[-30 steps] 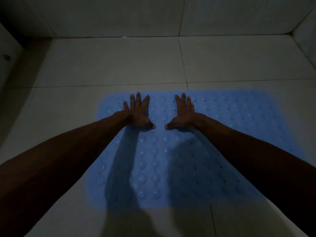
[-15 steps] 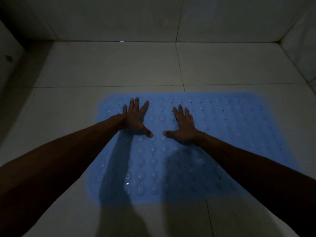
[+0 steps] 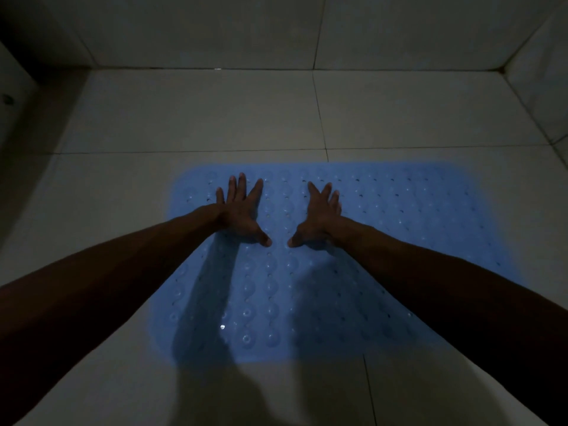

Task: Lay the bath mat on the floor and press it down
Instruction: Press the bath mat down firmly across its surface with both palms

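Note:
A light blue rubber bath mat [image 3: 399,229] with rows of round suction cups and small holes lies flat on the pale tiled floor [image 3: 196,115]. My left hand [image 3: 241,210] rests palm down on the mat's far left part, fingers spread. My right hand [image 3: 319,215] lies palm down just to its right, fingers apart, thumb tips of both hands almost meeting. Neither hand holds anything. My forearms cover parts of the mat's near corners.
Tiled walls [image 3: 430,29] close the floor at the back and on the right. A dark edge with a small round fitting [image 3: 7,99] runs along the left. The light is dim, and shadows of my arms fall across the mat's near half.
Both hands have stayed flat on the mat. The right hand slid back a little, then forward again, and the fingers have spread wider. The camera has tilted slightly.

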`<state>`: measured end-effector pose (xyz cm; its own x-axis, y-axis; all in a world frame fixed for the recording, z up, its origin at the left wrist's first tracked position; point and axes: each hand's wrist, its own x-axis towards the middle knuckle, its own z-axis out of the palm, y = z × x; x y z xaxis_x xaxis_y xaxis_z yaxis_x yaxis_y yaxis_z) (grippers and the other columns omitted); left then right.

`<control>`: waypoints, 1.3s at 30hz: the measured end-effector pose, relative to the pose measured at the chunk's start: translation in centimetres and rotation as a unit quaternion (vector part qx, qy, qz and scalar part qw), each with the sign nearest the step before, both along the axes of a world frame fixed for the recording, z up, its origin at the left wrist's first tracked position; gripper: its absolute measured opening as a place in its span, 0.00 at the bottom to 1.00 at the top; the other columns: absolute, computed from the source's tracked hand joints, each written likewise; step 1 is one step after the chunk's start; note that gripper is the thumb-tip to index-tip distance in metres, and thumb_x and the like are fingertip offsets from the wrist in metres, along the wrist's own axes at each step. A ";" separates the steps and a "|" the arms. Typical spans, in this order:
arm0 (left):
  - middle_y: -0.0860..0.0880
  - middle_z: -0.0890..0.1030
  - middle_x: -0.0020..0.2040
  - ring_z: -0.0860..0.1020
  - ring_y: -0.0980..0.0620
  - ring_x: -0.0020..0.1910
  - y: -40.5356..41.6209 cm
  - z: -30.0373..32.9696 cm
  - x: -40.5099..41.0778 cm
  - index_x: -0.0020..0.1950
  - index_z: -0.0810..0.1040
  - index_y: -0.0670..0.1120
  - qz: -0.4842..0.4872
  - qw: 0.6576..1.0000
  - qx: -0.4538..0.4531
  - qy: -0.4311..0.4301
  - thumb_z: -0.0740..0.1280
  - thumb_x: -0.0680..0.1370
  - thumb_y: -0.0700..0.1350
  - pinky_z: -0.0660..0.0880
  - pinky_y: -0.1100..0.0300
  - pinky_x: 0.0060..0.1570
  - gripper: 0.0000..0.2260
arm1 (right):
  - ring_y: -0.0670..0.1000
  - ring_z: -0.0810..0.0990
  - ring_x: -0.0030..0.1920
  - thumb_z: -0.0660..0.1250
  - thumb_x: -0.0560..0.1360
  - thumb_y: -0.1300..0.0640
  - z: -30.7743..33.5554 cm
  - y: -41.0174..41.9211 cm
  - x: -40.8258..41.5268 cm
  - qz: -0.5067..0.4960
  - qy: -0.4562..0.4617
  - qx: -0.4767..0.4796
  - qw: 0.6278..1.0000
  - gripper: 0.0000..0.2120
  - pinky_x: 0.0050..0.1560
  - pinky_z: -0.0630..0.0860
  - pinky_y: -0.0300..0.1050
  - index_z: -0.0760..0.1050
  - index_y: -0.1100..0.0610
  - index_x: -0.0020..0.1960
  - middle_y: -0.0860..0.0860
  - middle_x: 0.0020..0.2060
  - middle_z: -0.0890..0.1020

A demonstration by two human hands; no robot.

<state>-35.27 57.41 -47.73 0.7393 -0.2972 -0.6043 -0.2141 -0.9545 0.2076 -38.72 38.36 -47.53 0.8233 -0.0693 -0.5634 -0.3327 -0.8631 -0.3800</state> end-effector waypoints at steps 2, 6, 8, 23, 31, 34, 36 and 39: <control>0.43 0.26 0.74 0.27 0.41 0.72 -0.2 -0.2 -0.5 0.75 0.29 0.53 0.017 1.000 -0.004 0.002 0.73 0.60 0.70 0.33 0.36 0.69 0.64 | 0.61 0.29 0.75 0.84 0.60 0.49 -0.1 -0.5 -0.2 0.011 -0.001 0.006 1.000 0.69 0.76 0.35 0.59 0.33 0.52 0.79 0.57 0.75 0.28; 0.44 0.28 0.75 0.29 0.41 0.74 -0.8 -0.5 -1.6 0.76 0.31 0.51 0.044 0.999 -0.012 -0.015 0.74 0.63 0.67 0.35 0.37 0.70 0.61 | 0.58 0.32 0.77 0.81 0.64 0.49 -0.9 -0.6 -2.1 -0.003 -0.055 0.034 0.998 0.62 0.77 0.37 0.55 0.38 0.52 0.80 0.54 0.77 0.33; 0.43 0.29 0.76 0.30 0.41 0.74 -1.0 -0.5 -1.8 0.77 0.32 0.50 0.056 0.998 -0.018 -0.019 0.74 0.64 0.65 0.35 0.37 0.70 0.60 | 0.56 0.33 0.77 0.78 0.68 0.49 -1.7 -0.6 -3.6 0.003 -0.107 0.056 0.993 0.55 0.76 0.37 0.54 0.42 0.51 0.80 0.52 0.79 0.36; 0.43 0.27 0.74 0.27 0.43 0.73 0.4 0.0 -3.9 0.76 0.30 0.50 0.007 0.999 -0.031 0.000 0.73 0.57 0.72 0.31 0.41 0.70 0.67 | 0.58 0.31 0.76 0.83 0.61 0.48 0.0 -0.6 -4.2 0.056 -0.021 0.003 0.998 0.68 0.77 0.38 0.57 0.33 0.52 0.79 0.52 0.77 0.30; 0.42 0.25 0.73 0.26 0.41 0.72 -0.9 0.9 -4.1 0.75 0.27 0.49 0.045 0.999 0.005 0.023 0.77 0.55 0.68 0.32 0.36 0.70 0.70 | 0.57 0.32 0.77 0.82 0.61 0.47 -0.7 -1.0 -5.2 0.022 -0.055 0.037 0.998 0.65 0.76 0.38 0.55 0.37 0.50 0.80 0.51 0.78 0.33; 0.39 0.22 0.70 0.24 0.37 0.69 -1.6 1.1 -4.2 0.72 0.23 0.49 0.083 0.996 0.034 0.018 0.79 0.53 0.66 0.30 0.34 0.66 0.74 | 0.56 0.31 0.77 0.79 0.64 0.40 -1.9 -2.0 -6.3 0.057 -0.104 0.050 0.992 0.61 0.75 0.35 0.55 0.39 0.50 0.80 0.52 0.78 0.33; 0.39 0.22 0.70 0.24 0.36 0.69 -1.5 1.3 -4.0 0.72 0.23 0.49 0.090 0.995 0.037 0.027 0.80 0.52 0.66 0.30 0.34 0.66 0.74 | 0.54 0.29 0.76 0.76 0.65 0.36 -2.5 -2.4 -6.8 0.089 -0.108 0.040 0.989 0.60 0.74 0.32 0.55 0.38 0.48 0.79 0.52 0.77 0.32; 0.40 0.21 0.70 0.23 0.38 0.68 -0.9 1.4 -4.2 0.73 0.24 0.49 0.087 0.995 0.014 0.038 0.79 0.52 0.67 0.29 0.35 0.67 0.73 | 0.55 0.24 0.73 0.75 0.59 0.30 -2.0 -2.4 -6.5 0.141 -0.046 0.005 0.989 0.67 0.73 0.29 0.55 0.31 0.48 0.78 0.50 0.75 0.27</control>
<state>-39.43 56.48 -46.37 0.7296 -0.1518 -0.6668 -0.0304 -0.9813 0.1902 -45.20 35.98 -49.50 0.8568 0.1769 -0.4843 -0.0419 -0.9123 -0.4073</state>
